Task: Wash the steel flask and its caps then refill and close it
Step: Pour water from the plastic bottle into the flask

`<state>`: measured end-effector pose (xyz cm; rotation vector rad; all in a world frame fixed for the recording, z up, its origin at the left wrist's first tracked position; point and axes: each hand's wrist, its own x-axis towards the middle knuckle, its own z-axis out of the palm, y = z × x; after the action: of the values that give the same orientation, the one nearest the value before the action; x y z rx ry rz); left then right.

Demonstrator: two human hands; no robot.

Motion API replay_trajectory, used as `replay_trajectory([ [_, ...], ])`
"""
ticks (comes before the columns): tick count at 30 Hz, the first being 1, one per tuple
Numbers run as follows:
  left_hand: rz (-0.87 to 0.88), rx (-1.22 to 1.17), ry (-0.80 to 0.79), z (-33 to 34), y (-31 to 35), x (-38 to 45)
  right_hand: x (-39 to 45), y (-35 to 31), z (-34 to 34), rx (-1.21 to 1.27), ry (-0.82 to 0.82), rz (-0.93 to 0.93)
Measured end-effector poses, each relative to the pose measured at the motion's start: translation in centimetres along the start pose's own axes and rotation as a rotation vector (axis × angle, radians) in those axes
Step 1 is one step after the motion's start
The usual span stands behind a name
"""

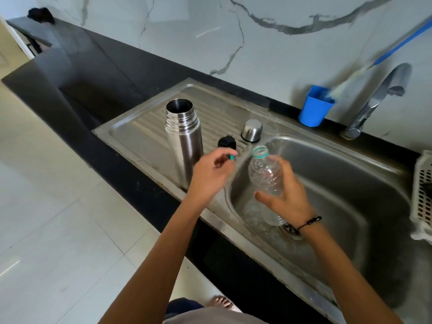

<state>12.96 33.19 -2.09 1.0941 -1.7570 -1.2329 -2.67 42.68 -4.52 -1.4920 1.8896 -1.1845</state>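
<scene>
My right hand [284,197] is wrapped round a clear ribbed plastic water bottle [265,174], tilted, mouth open with a teal ring at the neck, held over the stainless steel sink basin [339,195]. My left hand [210,176] pinches a small teal bottle cap [231,157] between fingertips, just left of the bottle mouth. The tall stainless steel flask [184,134] stands upright and uncapped on the ribbed steel drainboard [140,127], left of my left hand. Its black inner stopper cap [226,142] sits on the drainboard just behind my left fingers; the domed steel outer cap [251,130] sits beside it, near the basin edge. A blue plastic cup [314,108] holding a blue-handled bottle brush [378,59] stands on the black counter [117,73] near the chrome tap [376,99]. A white perforated basket [422,195] is at the far right.
</scene>
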Motion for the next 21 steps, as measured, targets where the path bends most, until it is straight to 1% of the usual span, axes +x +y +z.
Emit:
replay_trajectory([
  [2,-0.060,-0.386,0.057,0.2,1.6,0.1,-0.2,0.0,0.3,-0.064,-0.021,-0.038],
  [3,-0.084,-0.531,0.084,0.4,2.1,0.2,-0.2,0.0,0.5,-0.092,-0.026,-0.050],
  [4,-0.100,-0.624,0.104,0.7,2.5,0.2,-0.3,-0.1,0.7,-0.118,-0.027,-0.056],
  [5,-0.105,-0.665,0.116,1.0,2.8,0.1,-0.3,-0.2,0.8,-0.139,-0.028,-0.057],
  [7,-0.076,-0.620,0.109,1.7,2.9,-0.2,-0.4,-0.4,0.9,-0.165,-0.024,-0.046],
  [11,0.033,-0.492,0.047,2.7,2.7,-0.5,-0.3,-0.5,0.8,-0.190,0.021,-0.026],
  [14,0.040,-0.403,0.072,2.9,2.0,-0.3,-0.4,-0.5,0.8,-0.228,0.026,0.002],
  [16,0.032,-0.340,0.058,2.9,1.5,-0.3,-0.5,-0.7,0.8,-0.275,0.048,0.013],
  [18,0.034,-0.266,0.029,2.8,1.2,-0.3,-0.6,-1.0,0.8,-0.426,0.086,-0.019],
  [21,0.108,-0.058,0.044,2.5,1.2,-0.1,-0.5,-1.0,0.6,-0.721,0.122,-0.105],
])
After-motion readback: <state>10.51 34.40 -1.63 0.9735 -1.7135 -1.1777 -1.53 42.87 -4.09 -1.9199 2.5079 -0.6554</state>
